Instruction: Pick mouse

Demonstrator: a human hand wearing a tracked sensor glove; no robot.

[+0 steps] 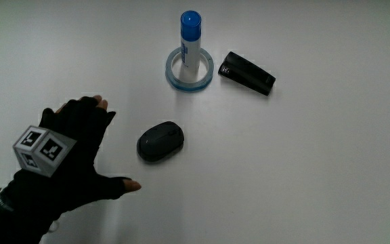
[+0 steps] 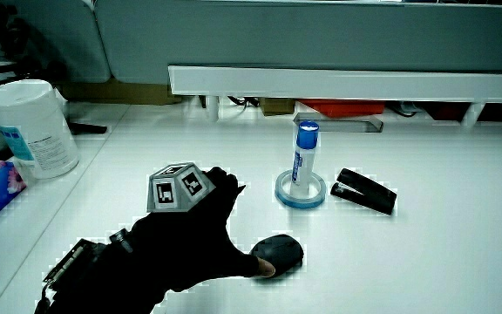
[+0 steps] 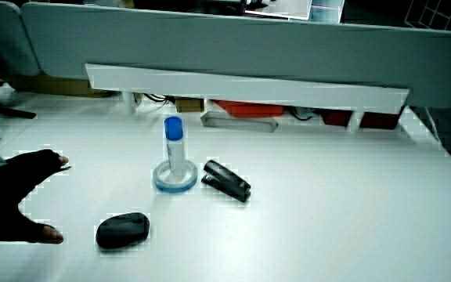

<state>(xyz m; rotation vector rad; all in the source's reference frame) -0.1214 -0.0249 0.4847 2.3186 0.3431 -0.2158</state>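
A dark grey mouse [image 1: 160, 141] lies on the white table [image 1: 303, 169], nearer to the person than the tape ring. It also shows in both side views, mouse [image 2: 279, 252] and mouse [image 3: 122, 229]. The hand [image 1: 80, 152] in its black glove hovers beside the mouse, a short gap away, with fingers spread and thumb stretched out, holding nothing. The patterned cube [image 1: 41, 149] sits on its back. In both side views the hand [image 2: 200, 228] and hand [image 3: 10, 205] reach toward the mouse without touching it.
A blue-capped tube [image 1: 191, 37] stands upright inside a pale blue tape ring [image 1: 189, 68]. A black stapler [image 1: 247, 72] lies beside the ring. A white wipes canister [image 2: 31, 127] stands at the table's edge. A low partition [image 3: 249, 86] runs along the table.
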